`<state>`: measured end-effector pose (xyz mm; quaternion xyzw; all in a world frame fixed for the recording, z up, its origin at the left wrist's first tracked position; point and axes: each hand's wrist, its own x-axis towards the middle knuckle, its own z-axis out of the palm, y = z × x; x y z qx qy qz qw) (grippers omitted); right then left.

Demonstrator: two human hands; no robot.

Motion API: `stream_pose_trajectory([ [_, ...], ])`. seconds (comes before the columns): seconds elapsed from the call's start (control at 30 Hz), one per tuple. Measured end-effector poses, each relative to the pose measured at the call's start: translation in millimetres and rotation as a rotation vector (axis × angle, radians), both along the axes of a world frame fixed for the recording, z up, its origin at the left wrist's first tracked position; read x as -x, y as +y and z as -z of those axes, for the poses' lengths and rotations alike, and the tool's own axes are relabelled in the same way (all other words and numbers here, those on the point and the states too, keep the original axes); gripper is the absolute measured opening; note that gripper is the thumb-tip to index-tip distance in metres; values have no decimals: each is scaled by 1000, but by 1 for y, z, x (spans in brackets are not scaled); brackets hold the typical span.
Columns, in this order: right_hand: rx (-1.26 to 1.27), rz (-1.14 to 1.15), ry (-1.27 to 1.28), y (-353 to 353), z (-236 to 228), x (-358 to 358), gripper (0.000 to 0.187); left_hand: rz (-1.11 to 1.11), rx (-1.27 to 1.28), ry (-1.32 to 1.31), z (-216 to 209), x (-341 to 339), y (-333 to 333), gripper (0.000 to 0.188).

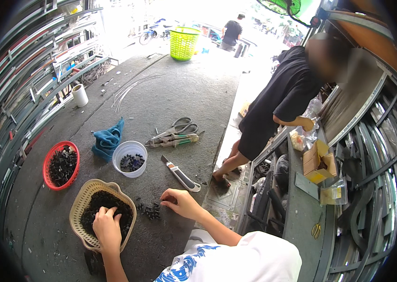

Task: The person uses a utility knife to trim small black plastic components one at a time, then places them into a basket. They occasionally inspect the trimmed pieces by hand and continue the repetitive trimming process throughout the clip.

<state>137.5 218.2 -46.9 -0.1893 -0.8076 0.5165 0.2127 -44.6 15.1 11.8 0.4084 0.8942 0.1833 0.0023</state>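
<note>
My left hand (108,229) reaches into a beige plastic basket (78,205), its fingers bent down among many small black parts (96,199). What those fingertips hold is too small to tell. Beside the basket, a small cluster of similar black pieces (149,211) lies on the dark table. My right hand (181,203) is just to the right of that cluster, thumb and fingers curled together. Anything between them cannot be made out. Just beyond the hands are a white tub (114,162) with dark pieces inside and a utility knife (182,176).
A red basket (46,171) of black parts, a blue cloth (108,140), scissors (182,128) and pliers (175,140) lie farther out. A white roll (80,96) and green basket (184,44) stand beyond. A person in black (273,89) stands at the right by a cardboard box (318,162).
</note>
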Motion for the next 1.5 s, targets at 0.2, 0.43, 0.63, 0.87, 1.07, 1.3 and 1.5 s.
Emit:
stream_pose_trajectory([
  [0.2,-39,2,-27,-2,-1,3,17,-37,112,10,4,8,-1,20],
  [0.43,-81,5,-33,-2,-1,5,16,-12,92,-24,3,4,-4,20],
  [0.63,-159,6,-15,-2,2,11,15,42,121,93,6,5,0,18],
  [0.87,-186,16,8,-5,1,7,17,-11,25,44,5,2,4,9],
  [1.07,-164,22,7,-5,4,5,17,30,80,106,8,1,0,12],
  [1.3,-164,10,-10,-5,4,6,17,19,67,80,4,2,1,8],
  [1.5,-156,6,-3,-5,0,4,17,-50,-64,35,0,4,9,10],
])
